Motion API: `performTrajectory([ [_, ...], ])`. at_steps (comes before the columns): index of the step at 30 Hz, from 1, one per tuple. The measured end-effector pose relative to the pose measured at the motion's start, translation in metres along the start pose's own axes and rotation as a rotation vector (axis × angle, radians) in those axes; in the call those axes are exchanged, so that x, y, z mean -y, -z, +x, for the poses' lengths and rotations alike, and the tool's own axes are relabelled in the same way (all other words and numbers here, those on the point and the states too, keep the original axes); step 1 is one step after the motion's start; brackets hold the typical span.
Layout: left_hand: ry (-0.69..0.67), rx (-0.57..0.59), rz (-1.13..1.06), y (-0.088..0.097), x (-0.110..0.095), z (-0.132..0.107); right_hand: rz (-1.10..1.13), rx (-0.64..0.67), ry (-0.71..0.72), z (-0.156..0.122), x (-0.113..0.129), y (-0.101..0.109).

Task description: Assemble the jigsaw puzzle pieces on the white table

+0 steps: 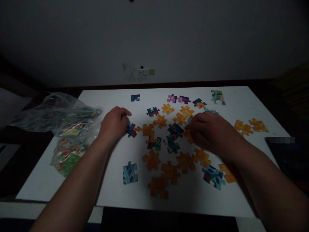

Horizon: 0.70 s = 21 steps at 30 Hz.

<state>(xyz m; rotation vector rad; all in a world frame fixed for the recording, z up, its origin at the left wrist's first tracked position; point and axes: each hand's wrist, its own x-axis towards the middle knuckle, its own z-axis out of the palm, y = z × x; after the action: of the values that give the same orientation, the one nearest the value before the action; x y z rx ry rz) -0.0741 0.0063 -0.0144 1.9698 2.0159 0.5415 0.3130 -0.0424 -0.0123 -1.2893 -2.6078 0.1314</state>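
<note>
Several jigsaw pieces lie scattered on a white table, many orange face-down, some with blue, teal and purple pictures. My left hand is curled knuckles-up, its fingertips pinching a dark blue and orange piece left of the pile. My right hand rests palm-down with fingers bent over an orange piece near the middle; that piece is mostly hidden under the fingers. A blue-teal piece lies alone near the front left.
A clear plastic bag with more coloured pieces sits at the table's left edge. A wall with a socket plate stands behind the table. A dark object lies at the right edge. The room is dim.
</note>
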Motion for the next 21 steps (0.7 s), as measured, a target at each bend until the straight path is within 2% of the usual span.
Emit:
performTrajectory([
  [3,-0.038,0.14,0.047,0.011,-0.007,-0.009,0.004,-0.02,-0.022,0.0,0.001,0.0],
  [6,-0.216,0.309,0.095,0.023,-0.009,-0.019,0.014,-0.021,-0.007,0.001,0.002,-0.003],
  [8,-0.328,0.36,0.096,0.028,-0.007,-0.024,0.016,-0.008,0.011,0.002,0.002,-0.005],
  [11,-0.383,0.373,0.079,0.031,-0.002,-0.025,0.023,0.0,0.023,0.002,0.002,-0.005],
  [21,-0.344,0.397,0.01,0.03,0.008,-0.022,0.08,0.008,0.038,0.004,0.002,-0.005],
])
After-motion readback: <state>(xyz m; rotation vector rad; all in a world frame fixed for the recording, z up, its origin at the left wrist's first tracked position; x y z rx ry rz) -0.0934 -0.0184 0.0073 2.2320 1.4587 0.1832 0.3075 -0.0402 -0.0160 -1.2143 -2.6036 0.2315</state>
